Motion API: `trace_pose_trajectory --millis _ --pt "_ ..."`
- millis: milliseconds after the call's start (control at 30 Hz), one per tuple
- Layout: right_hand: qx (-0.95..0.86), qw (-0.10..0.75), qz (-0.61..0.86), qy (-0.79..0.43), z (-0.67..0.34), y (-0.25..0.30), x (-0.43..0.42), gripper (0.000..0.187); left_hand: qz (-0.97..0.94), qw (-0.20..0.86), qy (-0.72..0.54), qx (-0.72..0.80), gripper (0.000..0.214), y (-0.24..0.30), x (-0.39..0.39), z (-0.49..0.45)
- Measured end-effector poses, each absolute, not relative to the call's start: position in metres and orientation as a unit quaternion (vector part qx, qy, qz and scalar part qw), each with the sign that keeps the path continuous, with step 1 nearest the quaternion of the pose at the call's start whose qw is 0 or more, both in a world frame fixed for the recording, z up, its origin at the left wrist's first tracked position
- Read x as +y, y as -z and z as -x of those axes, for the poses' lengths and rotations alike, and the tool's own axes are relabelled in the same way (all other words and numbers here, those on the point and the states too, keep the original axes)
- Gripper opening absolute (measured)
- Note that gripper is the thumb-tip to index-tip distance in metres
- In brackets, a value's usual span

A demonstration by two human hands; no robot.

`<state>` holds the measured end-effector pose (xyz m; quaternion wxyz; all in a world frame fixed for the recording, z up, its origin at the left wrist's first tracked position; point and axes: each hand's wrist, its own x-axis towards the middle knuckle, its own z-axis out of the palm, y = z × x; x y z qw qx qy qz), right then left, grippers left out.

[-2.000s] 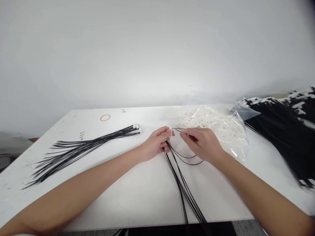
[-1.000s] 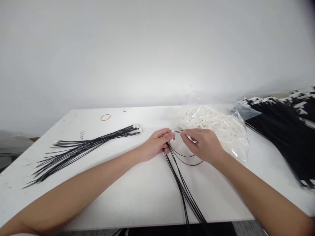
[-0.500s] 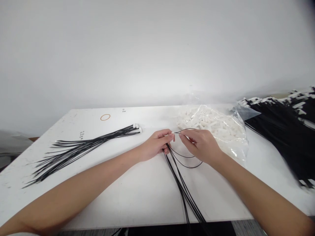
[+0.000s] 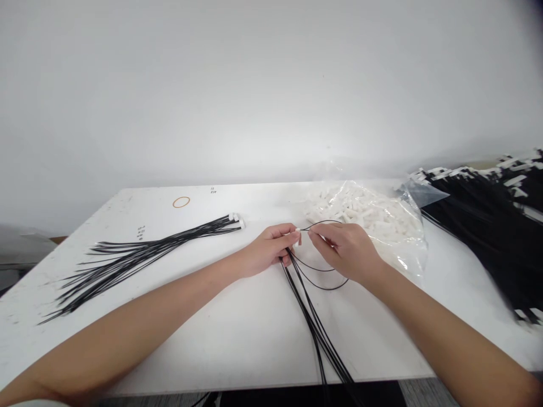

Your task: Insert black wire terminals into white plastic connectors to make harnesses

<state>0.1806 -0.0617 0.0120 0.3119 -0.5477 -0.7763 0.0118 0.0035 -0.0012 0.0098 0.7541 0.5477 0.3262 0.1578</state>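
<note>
My left hand point(image 4: 271, 249) is closed on a small white plastic connector point(image 4: 298, 232), mostly covered by the fingers. Several black wires point(image 4: 311, 316) run from under that hand down over the table's front edge. Just to the right, my right hand point(image 4: 345, 249) pinches one thin black wire point(image 4: 304, 229) near its end, which points at the connector. Whether the tip sits inside the connector I cannot tell. Part of the wire loops point(image 4: 328, 288) below and above the right hand.
A bundle of black wires point(image 4: 156, 249) with white connectors lies at left on the white table point(image 4: 237, 350). Behind it is an orange rubber band point(image 4: 181, 202). A clear bag of white connectors point(image 4: 382, 220) sits behind my right hand. A large black wire pile point(image 4: 479, 220) covers the far right.
Almost nothing differs. Both hands keep their place and hold, with the wire still between them.
</note>
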Motion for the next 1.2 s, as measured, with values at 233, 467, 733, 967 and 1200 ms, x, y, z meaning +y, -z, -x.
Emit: trace_pose_trajectory --millis 233,467,733,967,1200 --pt "-0.776 0.305 0.552 -0.015 -0.179 -0.015 -0.062 0.022 -0.545 0.76 -0.153 0.319 0.026 -0.009 -0.001 -0.003" --pt "-0.786 0.301 0.54 -0.004 -0.18 -0.013 -0.062 0.022 -0.543 0.765 -0.152 0.312 0.026 -0.01 -0.001 -0.003" --pt "-0.782 0.29 0.55 0.047 -0.178 -0.012 -0.063 0.021 -0.534 0.771 -0.15 0.313 0.027 -0.009 0.0 -0.003" --pt "-0.748 0.299 0.561 0.194 -0.179 -0.014 -0.062 0.013 -0.481 0.797 -0.179 0.318 0.025 -0.005 0.002 -0.004" --pt "-0.852 0.285 0.399 0.184 -0.177 -0.027 -0.075 0.011 -0.421 0.827 -0.208 0.308 0.021 -0.002 0.005 -0.005"
